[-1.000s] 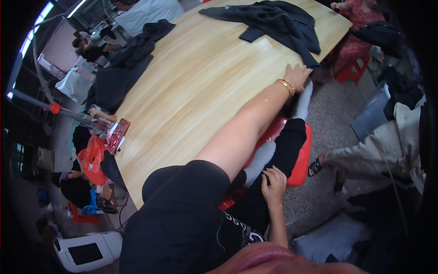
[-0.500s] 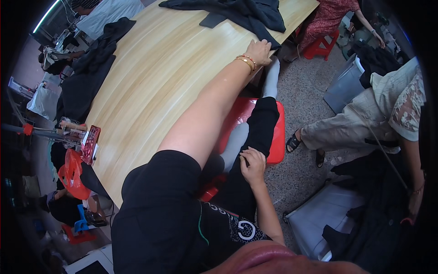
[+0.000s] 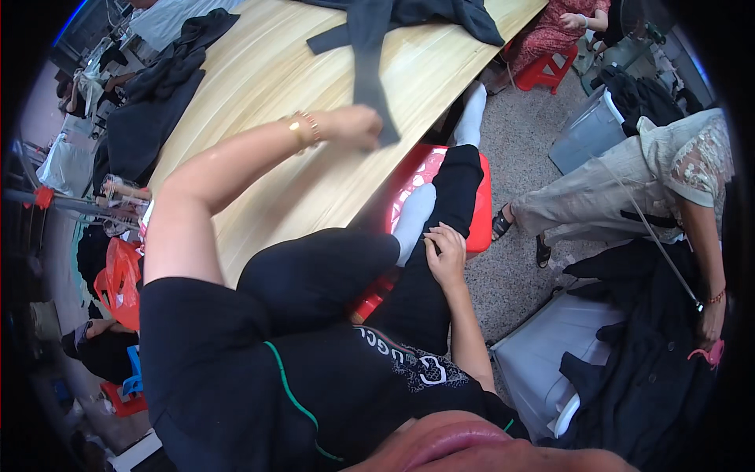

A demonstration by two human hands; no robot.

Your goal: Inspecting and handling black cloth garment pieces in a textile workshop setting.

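Note:
A dark garment [image 3: 429, 11] lies at the far edge of the wooden table, and one long sleeve-like strip [image 3: 368, 69] of it runs toward me. My left hand [image 3: 354, 127] is at the strip's near end, over its left edge. The hand looks curled, but motion blur smears the fingers, so I cannot make out whether they grip the cloth. Bracelets circle that wrist. My right hand [image 3: 447, 253] rests on my black trouser leg [image 3: 429, 293] near the knee, fingers loosely spread and holding nothing.
The wooden table [image 3: 259, 102] has dark cloth [image 3: 161, 110] along its left edge. A red stool [image 3: 478, 224] stands under my white-socked feet. At right, a person in light trousers [image 3: 586, 200] stands between a grey bin [image 3: 586, 138] and a grey container [image 3: 550, 358] with dark clothes.
My left hand has moved left and nearer from the table's right edge, the strip's end shifting the same way. My right hand stays on my leg. The view has shifted slightly.

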